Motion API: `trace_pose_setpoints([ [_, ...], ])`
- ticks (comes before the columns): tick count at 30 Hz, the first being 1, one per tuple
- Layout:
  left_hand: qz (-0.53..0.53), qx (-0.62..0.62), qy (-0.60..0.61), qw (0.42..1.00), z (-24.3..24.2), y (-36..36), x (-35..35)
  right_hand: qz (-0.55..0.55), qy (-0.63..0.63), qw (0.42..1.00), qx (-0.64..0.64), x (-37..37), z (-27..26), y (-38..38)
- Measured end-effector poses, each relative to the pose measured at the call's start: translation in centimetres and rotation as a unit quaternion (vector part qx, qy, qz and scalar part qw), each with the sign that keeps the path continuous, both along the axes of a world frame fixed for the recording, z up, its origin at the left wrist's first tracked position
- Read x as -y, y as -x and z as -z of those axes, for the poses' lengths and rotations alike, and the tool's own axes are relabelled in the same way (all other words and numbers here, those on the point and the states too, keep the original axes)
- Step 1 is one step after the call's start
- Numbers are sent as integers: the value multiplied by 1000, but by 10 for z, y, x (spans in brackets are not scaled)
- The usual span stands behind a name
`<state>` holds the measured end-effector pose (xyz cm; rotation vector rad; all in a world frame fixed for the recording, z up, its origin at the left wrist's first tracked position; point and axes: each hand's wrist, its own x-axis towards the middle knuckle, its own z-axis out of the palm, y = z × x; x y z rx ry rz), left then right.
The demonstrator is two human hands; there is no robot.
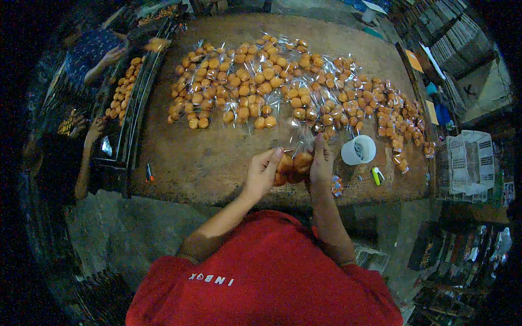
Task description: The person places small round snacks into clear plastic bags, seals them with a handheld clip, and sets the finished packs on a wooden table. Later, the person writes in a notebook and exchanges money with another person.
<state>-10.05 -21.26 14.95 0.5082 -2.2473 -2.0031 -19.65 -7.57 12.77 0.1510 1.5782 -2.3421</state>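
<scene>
Between my two hands is a clear plastic bag of round golden-brown buns (294,166), held just above the near part of the wooden table (195,163). My left hand (263,169) pinches the bag's upper left side between thumb and fingers. On the other side, my right hand (321,161) grips the bag's right edge, its fingers raised along the plastic. The bag's top looks loose and crinkled. Beyond my hands lies a wide spread of bagged buns (244,81). Close to my right hand are a white plastic tub (358,150) and small printed packets or labels (337,186).
A lime-green stapler (377,176) lies right of the tub. Smaller bagged buns (401,118) cover the table's right side. A dark marker-like object (149,172) is near the left edge. Co-workers' hands (114,55) are by a tray of buns (124,91). White plastic crates (471,163) stand at right.
</scene>
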Motion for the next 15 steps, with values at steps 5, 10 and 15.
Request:
trace_pose_setpoints([
  [5, 11, -36, 24, 999, -18, -6, -11, -15, -129, 973, -192, -9, -9, -6],
  [10, -49, -66, -4, 997, -36, 1, -17, -29, -103, 981, -159, -19, -27, -11],
  [15, 9, -69, -44, 997, -51, 10, -16, -20, -166, 948, -272, -15, -37, -12],
])
